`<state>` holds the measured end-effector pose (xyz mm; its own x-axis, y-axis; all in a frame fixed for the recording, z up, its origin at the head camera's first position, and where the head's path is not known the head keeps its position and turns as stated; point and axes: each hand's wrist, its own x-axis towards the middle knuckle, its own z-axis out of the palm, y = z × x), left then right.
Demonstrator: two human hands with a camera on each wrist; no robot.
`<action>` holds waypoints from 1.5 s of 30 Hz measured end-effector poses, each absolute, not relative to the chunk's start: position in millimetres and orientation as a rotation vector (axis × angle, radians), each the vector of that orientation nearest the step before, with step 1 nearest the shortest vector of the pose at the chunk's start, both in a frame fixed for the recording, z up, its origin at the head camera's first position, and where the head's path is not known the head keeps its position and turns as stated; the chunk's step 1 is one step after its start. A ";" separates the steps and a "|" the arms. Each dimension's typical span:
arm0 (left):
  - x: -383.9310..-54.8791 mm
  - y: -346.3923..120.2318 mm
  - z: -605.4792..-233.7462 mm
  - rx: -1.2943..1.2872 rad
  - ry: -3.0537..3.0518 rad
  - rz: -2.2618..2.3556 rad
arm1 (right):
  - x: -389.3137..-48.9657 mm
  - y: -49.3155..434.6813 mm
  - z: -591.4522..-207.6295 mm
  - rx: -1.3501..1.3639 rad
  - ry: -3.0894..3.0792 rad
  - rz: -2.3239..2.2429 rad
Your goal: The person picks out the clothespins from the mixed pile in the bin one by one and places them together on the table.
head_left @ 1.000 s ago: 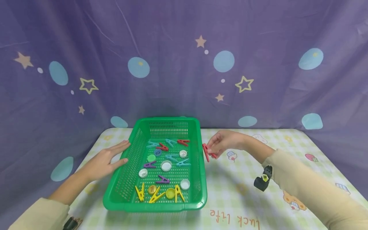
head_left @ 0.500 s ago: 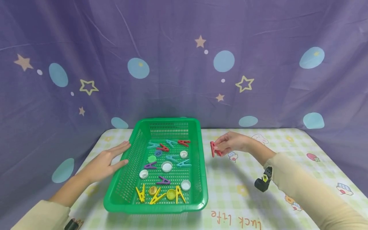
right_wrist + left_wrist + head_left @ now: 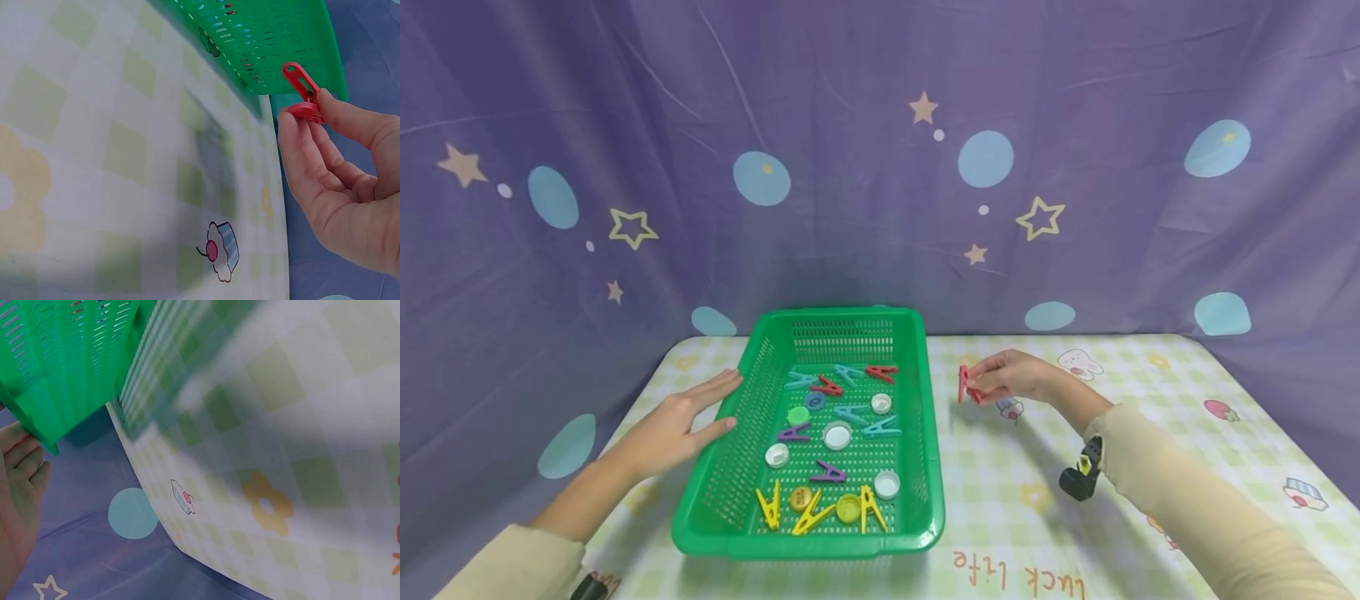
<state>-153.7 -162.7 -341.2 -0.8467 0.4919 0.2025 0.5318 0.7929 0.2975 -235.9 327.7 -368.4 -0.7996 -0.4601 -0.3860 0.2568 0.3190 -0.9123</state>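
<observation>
Between thumb and fingers my right hand [image 3: 1017, 377] pinches a red clothespin [image 3: 964, 385], held right of the green basket [image 3: 931, 467]. In the right wrist view the red clothespin [image 3: 301, 82] shows its two arms spread, with the thumb on one side. My left hand [image 3: 679, 425] lies with straight fingers at the basket's left rim; the left wrist view shows its fingertips right at the rim. Inside the basket lie two red clothespins [image 3: 882, 373], several light blue clothespins [image 3: 850, 413], two purple clothespins [image 3: 830, 472] and several yellow clothespins [image 3: 809, 513].
Several bottle caps also lie in the basket, among them a white cap [image 3: 837, 436], a green cap [image 3: 798, 416], a blue cap [image 3: 815, 402] and a yellow cap [image 3: 848, 509]. A checked tablecloth [image 3: 1000, 492] covers the table, and a purple curtain [image 3: 865, 250] hangs behind it.
My right hand has carried the red clothespin from close beside the basket's right rim a little farther right. The left hand has stayed at the left rim.
</observation>
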 end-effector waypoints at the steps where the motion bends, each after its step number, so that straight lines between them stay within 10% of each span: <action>1: -153.5 -162.6 -341.3 -0.820 -2.866 -0.532 | -236.0 327.8 -369.7 -0.182 1.982 -1.535; 45: -153.3 -162.8 -343.0 -0.807 -2.850 -0.526 | -249.0 316.8 -408.7 -0.039 1.986 -1.583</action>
<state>-153.3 -162.8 -343.0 -0.8479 0.4828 0.2190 0.5292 0.7957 0.2945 -249.0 316.8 -408.7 -0.8242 -0.3742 -0.4251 0.3309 0.2911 -0.8977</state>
